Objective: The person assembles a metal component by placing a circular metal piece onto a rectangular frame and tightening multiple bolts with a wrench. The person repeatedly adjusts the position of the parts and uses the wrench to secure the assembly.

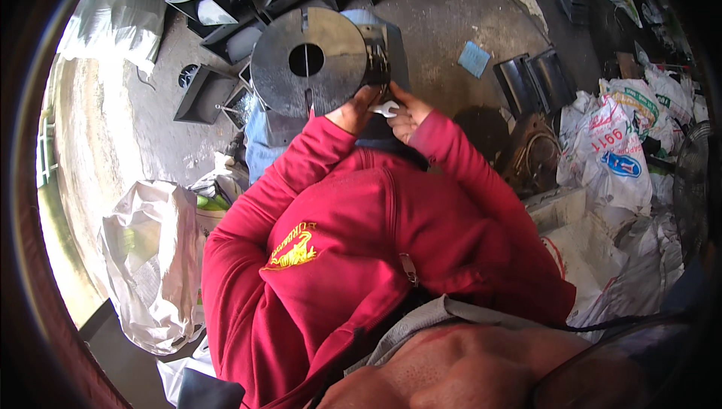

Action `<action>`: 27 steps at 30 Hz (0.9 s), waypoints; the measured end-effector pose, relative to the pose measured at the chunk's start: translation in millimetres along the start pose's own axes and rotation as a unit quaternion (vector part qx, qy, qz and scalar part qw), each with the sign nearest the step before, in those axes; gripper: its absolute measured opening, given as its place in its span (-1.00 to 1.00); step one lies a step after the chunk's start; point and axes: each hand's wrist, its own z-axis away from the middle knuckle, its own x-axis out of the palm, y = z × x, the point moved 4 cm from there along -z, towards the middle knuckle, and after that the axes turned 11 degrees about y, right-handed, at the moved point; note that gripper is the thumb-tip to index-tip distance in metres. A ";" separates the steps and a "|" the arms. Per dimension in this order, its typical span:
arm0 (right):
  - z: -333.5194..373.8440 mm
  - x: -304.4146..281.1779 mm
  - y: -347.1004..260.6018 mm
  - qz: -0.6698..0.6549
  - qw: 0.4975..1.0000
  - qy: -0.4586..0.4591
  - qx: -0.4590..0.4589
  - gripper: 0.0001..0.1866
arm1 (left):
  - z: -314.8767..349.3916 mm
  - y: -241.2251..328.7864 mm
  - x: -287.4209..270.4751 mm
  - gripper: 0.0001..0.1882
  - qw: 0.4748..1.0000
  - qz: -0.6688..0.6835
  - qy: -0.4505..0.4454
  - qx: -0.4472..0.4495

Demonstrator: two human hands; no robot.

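Note:
A round, dark grey metal disc point(340, 56) with a hole in its middle and narrow slots sits in front of my body, above my lap. At its near right rim, my left hand point(350, 114) has its fingers closed beside a dark fitting point(377, 59); what they pinch is hidden. Just to the right, my right hand point(410, 117) grips a silvery open-end spanner point(387, 109), its jaw showing between the two hands. The right index finger reaches up toward the fitting. Most of the spanner's handle is covered by the hand.
Black hopper-like boxes point(207, 93) crowd the floor at the far left. A blue paper point(474, 59) lies at the far right, near black panels point(534, 82). White sacks point(605, 149) pile up on the right. A large white sack point(150, 266) stands on the left.

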 end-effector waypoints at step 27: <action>-5.1 -0.2 -0.3 0.144 0.950 0.059 -0.272 -0.62 | -12.8 12.8 -8.1 -0.72 0.996 -0.082 -0.030 0.022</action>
